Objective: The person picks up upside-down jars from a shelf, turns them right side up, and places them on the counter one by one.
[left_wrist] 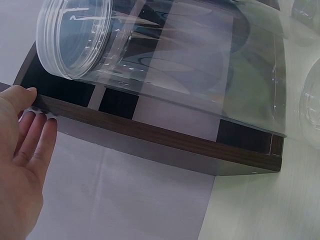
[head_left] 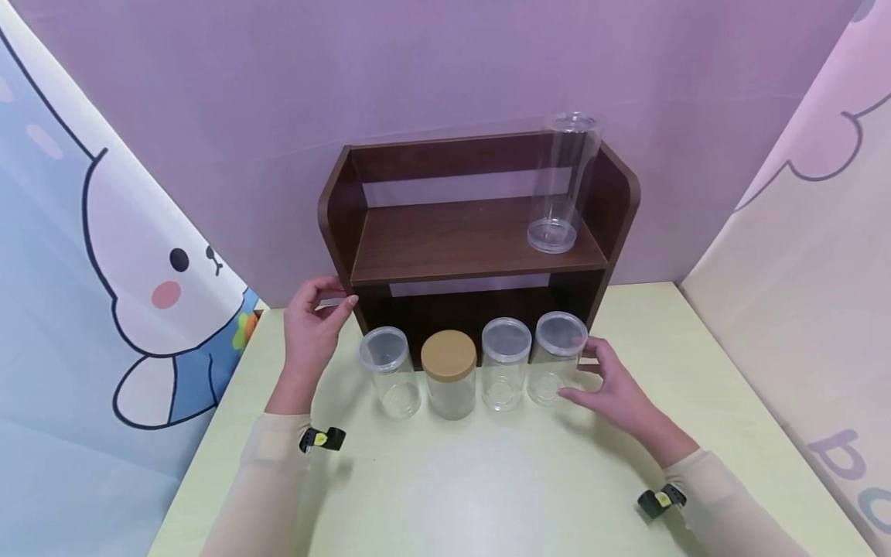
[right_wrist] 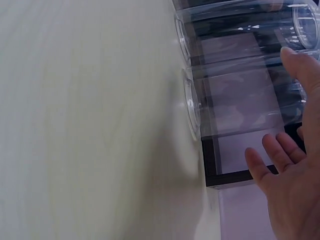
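Observation:
A dark brown two-tier shelf [head_left: 480, 232] stands at the back of the table. Its left side panel is pinched near the front edge by my left hand [head_left: 311, 329], thumb in front and fingers outside. Before the shelf stand a clear jar on the left [head_left: 390, 371], a jar with a tan lid [head_left: 448, 383], another clear jar [head_left: 504, 363] and the rightmost clear jar [head_left: 555, 363]. My right hand [head_left: 616, 387] is beside this last jar, thumb and fingers spread; the right wrist view [right_wrist: 295, 185] shows the fingers apart from it.
A tall clear cylinder [head_left: 565, 186] stands on the upper tier at the right. The pale table [head_left: 459, 487] extends in front of the jars. A purple backdrop [head_left: 445, 70] hangs behind, with printed cloths [head_left: 160, 255] at both sides.

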The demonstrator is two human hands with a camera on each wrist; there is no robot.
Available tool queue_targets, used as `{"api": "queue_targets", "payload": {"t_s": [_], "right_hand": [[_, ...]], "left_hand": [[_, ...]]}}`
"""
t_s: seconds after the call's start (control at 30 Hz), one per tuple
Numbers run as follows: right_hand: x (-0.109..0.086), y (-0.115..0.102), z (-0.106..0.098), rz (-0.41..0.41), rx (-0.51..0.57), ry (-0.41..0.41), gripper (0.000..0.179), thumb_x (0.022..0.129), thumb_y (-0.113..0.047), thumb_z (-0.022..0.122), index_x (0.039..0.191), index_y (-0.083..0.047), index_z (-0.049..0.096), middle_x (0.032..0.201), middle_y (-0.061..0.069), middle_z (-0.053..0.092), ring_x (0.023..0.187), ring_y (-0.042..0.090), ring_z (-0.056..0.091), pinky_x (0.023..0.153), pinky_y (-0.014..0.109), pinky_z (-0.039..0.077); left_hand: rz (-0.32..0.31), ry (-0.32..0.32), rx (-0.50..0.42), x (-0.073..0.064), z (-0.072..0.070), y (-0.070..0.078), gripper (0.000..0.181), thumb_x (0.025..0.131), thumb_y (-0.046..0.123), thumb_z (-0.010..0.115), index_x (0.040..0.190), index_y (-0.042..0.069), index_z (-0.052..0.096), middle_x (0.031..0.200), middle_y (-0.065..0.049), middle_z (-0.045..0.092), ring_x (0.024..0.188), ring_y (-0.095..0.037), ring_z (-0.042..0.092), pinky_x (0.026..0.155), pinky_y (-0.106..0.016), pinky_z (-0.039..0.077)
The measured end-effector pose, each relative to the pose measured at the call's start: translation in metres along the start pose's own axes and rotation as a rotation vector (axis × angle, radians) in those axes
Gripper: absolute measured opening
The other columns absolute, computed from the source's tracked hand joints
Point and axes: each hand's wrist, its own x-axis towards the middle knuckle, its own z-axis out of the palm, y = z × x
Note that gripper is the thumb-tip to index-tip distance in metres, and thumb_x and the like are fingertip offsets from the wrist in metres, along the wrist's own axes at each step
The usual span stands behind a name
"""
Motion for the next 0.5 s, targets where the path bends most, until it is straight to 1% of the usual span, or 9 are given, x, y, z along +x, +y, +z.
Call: {"api": "queue_targets", "payload": {"t_s": [0.03,0.1,0.17,0.23,0.3,0.4,0.5], "right_hand": [[0.000,0.000,-0.001,-0.012,-0.009,0.007,0.085,0.088,-0.003,0.093,0.155,0.000,0.041,0.143,0.020,0.055,0.128,0.053,0.061,0.097,0.048,0.065],[0.000,0.000,-0.002,-0.043,-0.022,0.022,0.083,0.088,0.000,0.093,0.154,0.000,0.043,0.141,0.017,0.057,0.129,0.039,0.062,0.102,0.040,0.062],[0.000,0.000,-0.003,-0.084,-0.021,0.039,0.080,0.088,0.004,0.091,0.153,0.002,0.045,0.141,0.014,0.057,0.128,0.024,0.061,0.106,0.031,0.059],[0.000,0.000,-0.005,-0.125,-0.011,0.054,0.077,0.087,0.009,0.089,0.151,0.004,0.046,0.142,0.013,0.058,0.126,0.013,0.060,0.107,0.025,0.055],[0.000,0.000,-0.007,-0.162,0.002,0.071,0.073,0.087,0.014,0.086,0.149,0.007,0.047,0.142,0.012,0.058,0.126,0.011,0.059,0.107,0.023,0.054],[0.000,-0.002,-0.010,-0.205,0.019,0.093,0.069,0.086,0.019,0.082,0.146,0.009,0.050,0.140,0.012,0.059,0.125,0.017,0.061,0.105,0.024,0.055],[0.000,-0.005,-0.014,-0.244,0.028,0.112,0.064,0.088,0.021,0.079,0.144,0.010,0.051,0.137,0.014,0.061,0.125,0.022,0.063,0.104,0.022,0.055]], "left_hand": [[0.000,-0.001,-0.001,0.000,0.000,0.000,0.033,0.100,0.006,0.084,0.130,0.002,0.070,0.121,-0.005,0.070,0.110,-0.014,0.070,0.094,-0.019,0.060],[0.000,-0.002,0.000,0.000,0.000,0.000,0.034,0.100,0.007,0.083,0.130,0.002,0.070,0.121,-0.006,0.070,0.110,-0.014,0.070,0.094,-0.019,0.060],[0.000,-0.002,0.005,0.000,0.000,0.000,0.034,0.100,0.007,0.083,0.131,0.002,0.069,0.121,-0.006,0.070,0.110,-0.014,0.070,0.094,-0.019,0.060],[0.000,-0.003,0.008,0.000,0.000,0.000,0.034,0.100,0.007,0.083,0.131,0.002,0.069,0.121,-0.006,0.070,0.110,-0.014,0.070,0.094,-0.019,0.060],[0.000,-0.003,0.010,0.000,0.000,-0.001,0.034,0.100,0.007,0.083,0.131,0.002,0.069,0.121,-0.006,0.070,0.110,-0.014,0.070,0.094,-0.019,0.060],[0.001,-0.002,0.005,0.000,0.000,0.000,0.034,0.100,0.006,0.083,0.130,0.001,0.069,0.120,-0.007,0.070,0.109,-0.014,0.071,0.093,-0.019,0.060],[0.002,0.000,-0.003,0.000,0.000,0.001,0.033,0.099,0.006,0.084,0.129,0.001,0.070,0.119,-0.008,0.071,0.108,-0.014,0.071,0.092,-0.018,0.061]]}}
